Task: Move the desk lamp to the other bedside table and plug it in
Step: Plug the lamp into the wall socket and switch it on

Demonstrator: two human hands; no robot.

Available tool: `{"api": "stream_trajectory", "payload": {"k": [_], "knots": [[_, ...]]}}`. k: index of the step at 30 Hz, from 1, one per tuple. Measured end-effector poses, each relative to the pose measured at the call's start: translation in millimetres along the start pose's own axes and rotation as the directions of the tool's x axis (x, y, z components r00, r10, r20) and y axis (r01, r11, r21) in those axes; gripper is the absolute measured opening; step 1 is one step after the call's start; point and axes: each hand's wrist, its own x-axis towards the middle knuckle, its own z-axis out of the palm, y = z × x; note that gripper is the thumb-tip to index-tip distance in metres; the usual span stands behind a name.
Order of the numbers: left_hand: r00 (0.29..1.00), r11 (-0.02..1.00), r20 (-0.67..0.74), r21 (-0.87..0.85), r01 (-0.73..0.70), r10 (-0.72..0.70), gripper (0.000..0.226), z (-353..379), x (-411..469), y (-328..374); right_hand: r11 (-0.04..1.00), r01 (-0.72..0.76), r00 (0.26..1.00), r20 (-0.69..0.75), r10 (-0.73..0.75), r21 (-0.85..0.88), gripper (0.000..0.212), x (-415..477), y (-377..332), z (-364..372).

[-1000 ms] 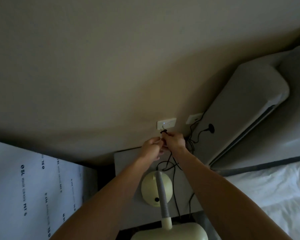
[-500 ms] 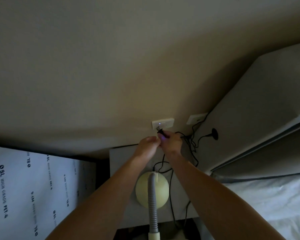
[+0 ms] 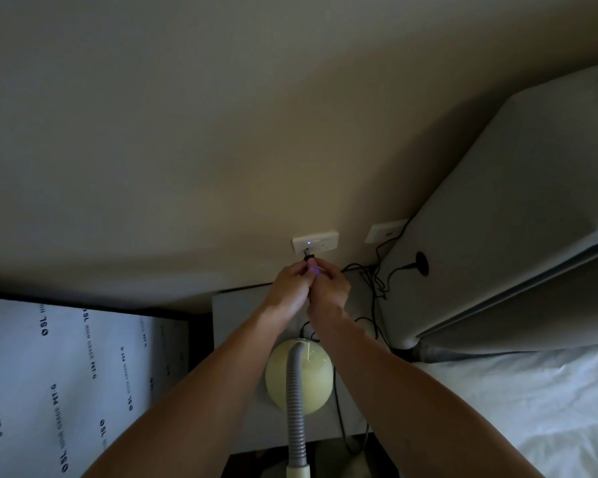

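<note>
Fingers (image 3: pixel 302 270) of both hands pinched on black plug (image 3: pixel 307 257) at wall socket (image 3: pixel 315 241) — left hand (image 3: pixel 289 289) touching right hand (image 3: pixel 330 288), desk lamp (image 3: pixel 299 376) at six o'clock on bedside table (image 3: pixel 237 322).

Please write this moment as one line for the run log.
stage: plugging in | left hand + right hand: both on black plug at wall socket | lamp base: on bedside table

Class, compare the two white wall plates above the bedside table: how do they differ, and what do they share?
The left wall plate shows a small blue light; the right wall plate shows none. Both hands, left hand and right hand, hold a black plug at the left plate; no hand is near the right plate, where a thin black cable runs. Both are white rectangles on one wall.
</note>
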Motion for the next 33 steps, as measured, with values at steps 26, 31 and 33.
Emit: {"api": "stream_trajectory", "payload": {"k": [26,31,33], "knots": [[0.999,0.998,0.007,-0.027,0.05,-0.049,0.019,-12,7,16,0.998,0.007,0.997,-0.074,-0.011,-0.056,0.024,24,-6,28],[0.993,0.994,-0.042,-0.014,0.106,-0.106,0.024,-17,-18,8,0.959,0.054,0.997,0.065,-0.037,-0.279,0.037,26,-15,12],[0.99,0.988,-0.036,-0.067,0.136,-0.139,0.019,-22,-33,3,0.901,0.07,0.996,0.081,-0.038,-0.429,0.039,18,-19,6]]}}
